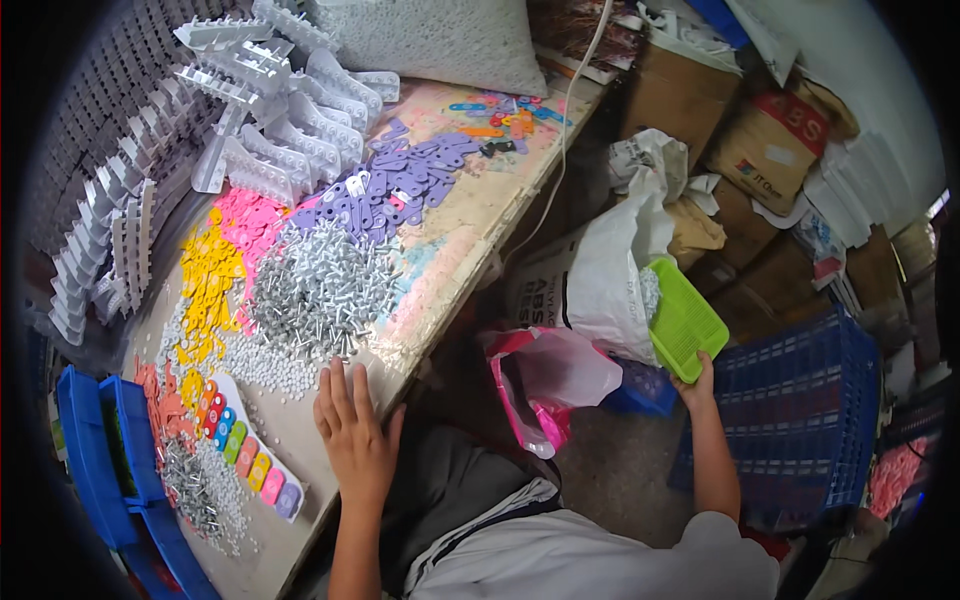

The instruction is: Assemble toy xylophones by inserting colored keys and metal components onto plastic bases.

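Note:
My left hand (357,432) lies palm down at the near edge of the worktable (455,265), fingers stretched out and holding nothing. Just beyond its fingertips are small white round pieces (270,368) and a heap of silvery pins (325,285). Off to the right, my right hand (697,376) grips the lower corner of a lime green plastic basket (688,325). The basket is tilted at the mouth of a white printed sack (615,275). Small whitish pieces (650,292) show at the basket's left side; whether they lie in it or in the sack I cannot tell.
Purple (400,180), pink (250,225) and yellow (210,285) flat pieces lie heaped on the table. A white strip with coloured links (250,450) is near the left hand. White moulded parts (290,120) stack behind. A pink bag (545,385) and blue crate (780,420) stand right.

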Tool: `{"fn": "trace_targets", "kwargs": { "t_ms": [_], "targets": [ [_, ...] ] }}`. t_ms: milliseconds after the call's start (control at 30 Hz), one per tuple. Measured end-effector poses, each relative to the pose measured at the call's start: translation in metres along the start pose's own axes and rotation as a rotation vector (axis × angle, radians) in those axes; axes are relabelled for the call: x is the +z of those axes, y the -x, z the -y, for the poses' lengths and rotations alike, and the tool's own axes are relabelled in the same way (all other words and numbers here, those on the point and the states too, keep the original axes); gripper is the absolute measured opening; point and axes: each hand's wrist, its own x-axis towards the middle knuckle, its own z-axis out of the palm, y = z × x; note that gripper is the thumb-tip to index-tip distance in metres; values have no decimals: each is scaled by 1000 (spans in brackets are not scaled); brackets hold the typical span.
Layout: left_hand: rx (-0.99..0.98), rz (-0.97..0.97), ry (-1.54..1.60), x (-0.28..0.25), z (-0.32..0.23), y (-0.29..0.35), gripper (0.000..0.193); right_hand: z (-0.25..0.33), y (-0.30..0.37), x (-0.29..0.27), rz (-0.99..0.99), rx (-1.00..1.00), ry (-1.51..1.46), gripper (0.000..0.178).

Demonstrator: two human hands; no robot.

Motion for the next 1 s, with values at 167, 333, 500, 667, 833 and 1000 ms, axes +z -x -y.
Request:
{"fn": "trace_targets", "kwargs": {
  "t_ms": [167, 333, 500, 667, 833, 1000],
  "targets": [
    [12, -52, 46, 1, 5, 9, 78, 3, 20, -1, 22, -4, -126, 48],
    [41, -96, 229, 1, -4, 24, 72, 10, 18, -3, 76, -41, -148, 49],
    [140, -73, 335, -5, -12, 39, 73, 9, 14, 8, 97, -15, -139, 49],
    [206, -72, 390, -18, -17, 44, 67, -13, -4, -2, -30, -48, -273, 49],
    [181, -55, 395, -15, -16, 52, 63, -11, 1, -3, 62, -45, -219, 49],
    [211, -39, 428, -11, -23, 50, 63, -5, 4, 2, 21, -81, -202, 47]
  ]
}}
